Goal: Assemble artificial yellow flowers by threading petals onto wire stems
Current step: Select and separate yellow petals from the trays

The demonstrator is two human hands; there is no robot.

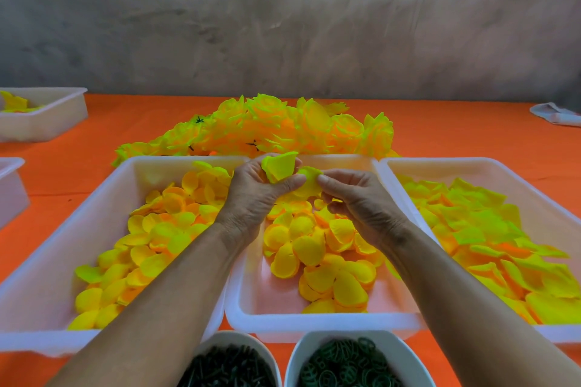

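Fingers of left hand (257, 195) curled around folded yellow petal bundle (279, 166), thumb pressed against it. Right hand (355, 198) pinching second petal (309, 181) just beside, touching the bundle. Both raised above middle white tray (251, 314) of loose petals (317, 248). Similar trays left (47, 286) and right (465, 163). Finished flowers (283, 126) heaped behind on orange table (456, 132). Two bowls of dark green parts (345, 364) nearest.

Grey wall behind an orange table

We see a mottled, streaky grey wall (283, 16) filling the upper half, with the table (440, 132) in bright orange stretching across to meet its base under soft, even light.
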